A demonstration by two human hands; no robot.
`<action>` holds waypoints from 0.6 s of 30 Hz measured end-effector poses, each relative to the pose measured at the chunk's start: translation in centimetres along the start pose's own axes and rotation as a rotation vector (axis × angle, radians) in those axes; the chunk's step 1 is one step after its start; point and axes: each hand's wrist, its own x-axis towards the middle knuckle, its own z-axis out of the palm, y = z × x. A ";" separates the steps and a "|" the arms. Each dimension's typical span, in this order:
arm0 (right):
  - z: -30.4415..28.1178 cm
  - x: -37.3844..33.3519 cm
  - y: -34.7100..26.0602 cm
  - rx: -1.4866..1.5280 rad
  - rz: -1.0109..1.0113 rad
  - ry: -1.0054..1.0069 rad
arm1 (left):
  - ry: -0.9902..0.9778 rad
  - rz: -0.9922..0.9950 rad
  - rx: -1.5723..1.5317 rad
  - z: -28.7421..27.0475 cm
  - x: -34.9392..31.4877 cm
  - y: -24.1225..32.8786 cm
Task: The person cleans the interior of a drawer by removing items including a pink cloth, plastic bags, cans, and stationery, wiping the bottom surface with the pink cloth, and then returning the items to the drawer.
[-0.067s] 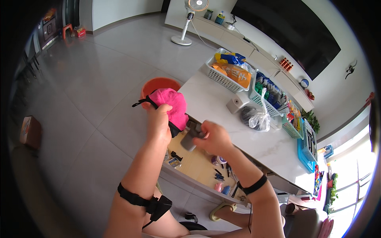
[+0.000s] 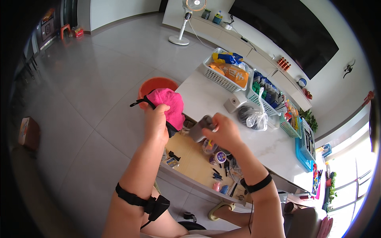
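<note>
My left hand (image 2: 156, 123) is closed around a bright pink cleaning cloth (image 2: 166, 104) with black edging and a black hanging loop. In my right hand (image 2: 225, 131) is a grey, roughly cylindrical object (image 2: 198, 130), slightly tilted; its exact kind does not show. Both hands are above an open drawer (image 2: 189, 154) with a pale wood bottom. Inside it, a white and purple tub (image 2: 218, 158) stands near the right hand, with pens, a small black piece (image 2: 173, 155) and other small items around. The cloth and the grey object are apart.
An orange-red bucket (image 2: 158, 84) stands past the left hand. On the marble-look tabletop (image 2: 258, 146) are a white box (image 2: 235, 102), a tied clear plastic bag (image 2: 256, 119) and several packed baskets (image 2: 225, 81). A white fan (image 2: 180, 37) stands on the floor farther off.
My right hand has moved right and slightly up with the grey object, uncovering more of the drawer's contents, including the tub. The left hand still holds the cloth in nearly the same place.
</note>
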 end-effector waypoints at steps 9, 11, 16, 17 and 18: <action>-3.8 2.1 8.3 -0.247 0.268 0.228 | -0.056 -0.085 0.014 1.7 -1.7 0.1; -3.6 2.3 9.1 -0.241 0.285 0.272 | -0.065 -0.102 0.031 2.1 -2.0 -0.2; -2.3 -0.1 8.6 -0.405 0.069 0.500 | -0.072 -0.125 0.051 3.3 -2.6 -1.6; -1.5 -1.2 8.1 -0.336 0.021 0.467 | -0.087 -0.129 0.055 3.3 -2.5 -1.9; -1.0 -2.4 7.3 -0.296 -0.001 0.425 | -0.100 -0.137 0.064 3.1 -2.3 -2.4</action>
